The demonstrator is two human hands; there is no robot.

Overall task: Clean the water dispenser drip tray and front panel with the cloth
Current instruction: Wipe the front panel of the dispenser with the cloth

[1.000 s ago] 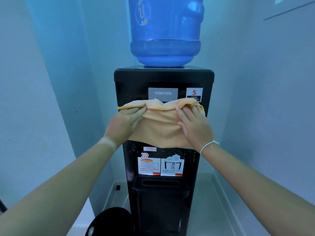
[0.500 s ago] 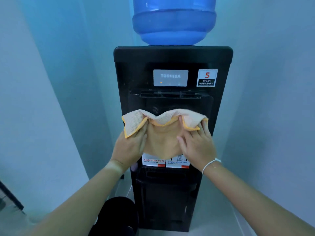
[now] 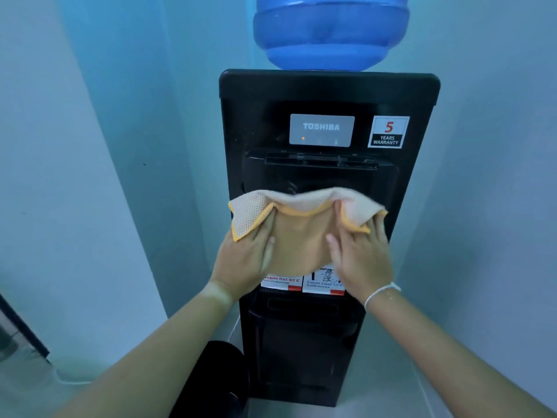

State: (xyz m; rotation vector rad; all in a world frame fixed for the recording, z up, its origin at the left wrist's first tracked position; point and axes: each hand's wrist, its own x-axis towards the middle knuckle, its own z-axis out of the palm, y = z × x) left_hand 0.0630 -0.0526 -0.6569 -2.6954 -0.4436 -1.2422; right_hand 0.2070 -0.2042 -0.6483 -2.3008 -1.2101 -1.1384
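A black water dispenser (image 3: 328, 92) stands in front of me with a blue bottle (image 3: 331, 31) on top. An orange cloth (image 3: 298, 236) with a pale mesh backing is spread over the front panel at the tap recess, above the two hot and cool labels (image 3: 301, 283). My left hand (image 3: 245, 257) presses the cloth's left side with its fingers under a folded-over corner. My right hand (image 3: 363, 254) presses the right side, its fingertips tucked under the other folded corner. The drip tray is hidden behind the cloth and hands.
The dispenser sits in a narrow corner between pale blue walls (image 3: 90, 176). A grey brand panel (image 3: 322, 130) and a warranty sticker (image 3: 388, 132) are on the upper front. A round black object (image 3: 211, 381) stands on the floor at lower left.
Both hands have slid the cloth down the front panel, from just under the brand panel to the tap recess. The cloth's top corners have folded over.
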